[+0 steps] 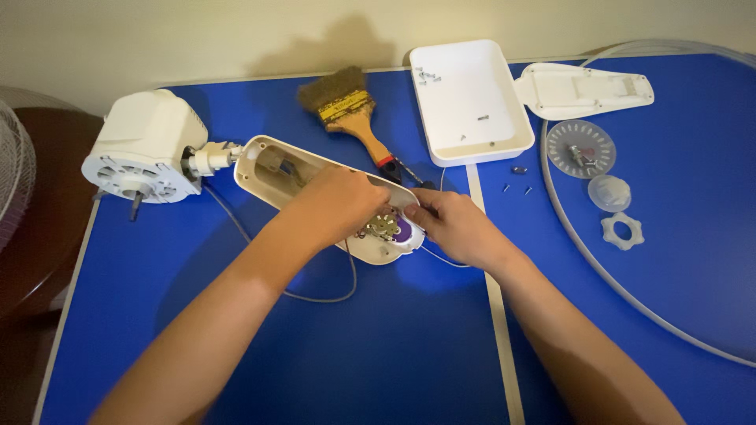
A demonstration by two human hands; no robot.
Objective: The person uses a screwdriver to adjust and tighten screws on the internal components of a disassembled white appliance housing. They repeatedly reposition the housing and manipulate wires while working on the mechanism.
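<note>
1. The left hand (339, 206) lies curled over the open white plastic fan housing (272, 169), pressing it onto the blue table (409, 346).
2. The right hand (453, 224) pinches at the metal switch parts (384, 227) beside a purple piece (408, 230); whether it grips anything, I cannot tell.
3. A steady hold and small fingertip moves would suit this, minding the thin wire (315, 295).
4. The housing's long axis runs diagonally, from the white motor block (146, 145) at upper left down to its rounded end near the table's middle.
</note>
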